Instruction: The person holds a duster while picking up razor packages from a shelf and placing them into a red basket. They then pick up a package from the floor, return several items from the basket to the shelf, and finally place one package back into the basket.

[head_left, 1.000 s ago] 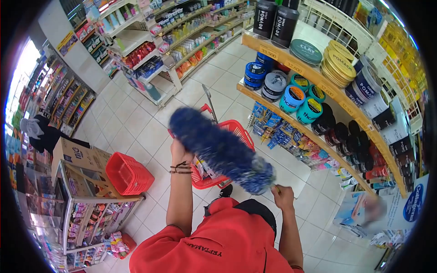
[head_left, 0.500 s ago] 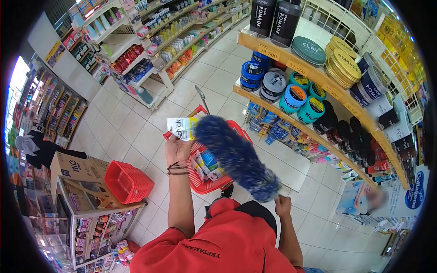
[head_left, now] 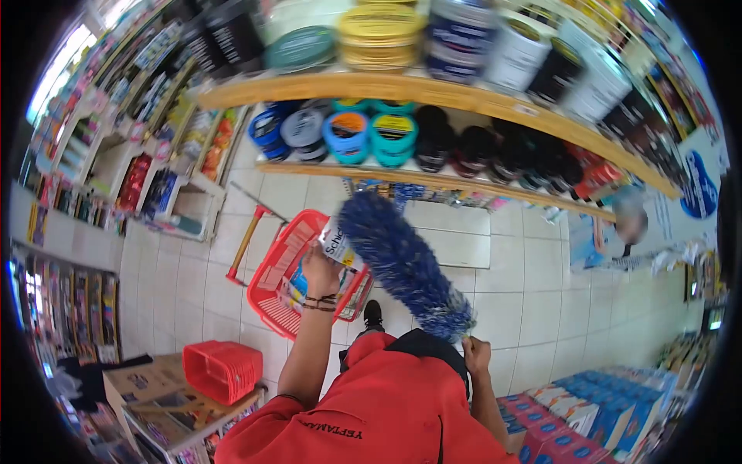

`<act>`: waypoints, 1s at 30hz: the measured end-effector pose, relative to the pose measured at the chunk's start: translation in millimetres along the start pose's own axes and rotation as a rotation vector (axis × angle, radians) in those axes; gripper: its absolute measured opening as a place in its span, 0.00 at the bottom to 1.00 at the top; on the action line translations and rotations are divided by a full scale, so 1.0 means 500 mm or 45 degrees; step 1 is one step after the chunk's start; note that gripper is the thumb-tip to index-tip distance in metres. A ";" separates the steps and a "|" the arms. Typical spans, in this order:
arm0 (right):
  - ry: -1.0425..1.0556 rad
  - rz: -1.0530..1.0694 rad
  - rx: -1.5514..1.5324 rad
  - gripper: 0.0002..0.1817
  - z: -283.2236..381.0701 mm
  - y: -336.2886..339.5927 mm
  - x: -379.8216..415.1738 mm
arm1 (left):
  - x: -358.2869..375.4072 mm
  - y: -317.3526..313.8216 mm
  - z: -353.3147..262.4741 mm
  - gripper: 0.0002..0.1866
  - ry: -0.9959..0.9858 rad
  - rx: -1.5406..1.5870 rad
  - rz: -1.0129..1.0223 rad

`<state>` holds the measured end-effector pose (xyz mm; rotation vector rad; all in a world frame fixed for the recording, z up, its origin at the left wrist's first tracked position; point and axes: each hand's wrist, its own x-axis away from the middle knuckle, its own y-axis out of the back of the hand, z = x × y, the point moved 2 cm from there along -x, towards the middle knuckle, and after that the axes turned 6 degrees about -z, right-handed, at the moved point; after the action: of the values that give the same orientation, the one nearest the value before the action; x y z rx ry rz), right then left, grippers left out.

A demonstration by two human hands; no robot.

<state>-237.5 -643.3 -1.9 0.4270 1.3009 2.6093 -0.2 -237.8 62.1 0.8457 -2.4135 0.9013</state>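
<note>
My left hand [head_left: 319,271] grips a white and yellow Schick packet [head_left: 336,244], its fingers closed around the lower edge. The blue fluffy duster [head_left: 406,267] runs diagonally across the middle and overlaps the packet's right side. Low on the right, my right hand [head_left: 477,356] is wrapped round the duster's handle end, most of the handle hidden in the fist. Beneath my left hand stands a red shopping basket [head_left: 267,298] with several packets inside, partly covered by my arm. A red pull handle [head_left: 249,243] sticks out at its left.
A shelf with a wooden edge [head_left: 386,85] crosses the top, bearing tins and tubs; more blue and teal tubs [head_left: 393,141] sit below. Stacked red baskets [head_left: 220,371] rest on a cardboard box [head_left: 147,394] at lower left. Boxed goods [head_left: 599,410] are at lower right.
The view has swung right, bringing the tub shelf across the top. My left hand has moved with the packet over the basket, closer to the duster. Both hands keep their hold.
</note>
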 end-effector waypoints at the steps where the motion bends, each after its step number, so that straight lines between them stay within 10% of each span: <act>1: 0.041 0.016 -0.073 0.25 0.005 0.017 -0.015 | -0.005 -0.015 0.049 0.18 0.078 0.034 0.072; 7: -0.014 -0.154 -0.132 0.26 -0.206 0.083 -0.042 | 0.061 -0.181 0.220 0.15 0.844 0.583 1.176; 8: -0.063 -0.177 -0.182 0.26 -0.251 0.086 -0.032 | 0.121 -0.237 0.236 0.16 0.580 0.007 0.132; 23: -1.635 -0.209 -0.178 0.43 -0.613 0.023 0.262 | 0.150 -0.710 0.679 0.15 -0.380 -0.886 0.948; 30: -1.761 -0.171 -0.358 0.49 -0.656 -0.070 0.386 | 0.228 -0.872 0.727 0.22 -0.355 -1.243 0.860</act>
<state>-528.5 -809.7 -185.2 1.5738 0.4172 1.5701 146.2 -797.9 62.8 -0.2410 -2.9199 -0.3097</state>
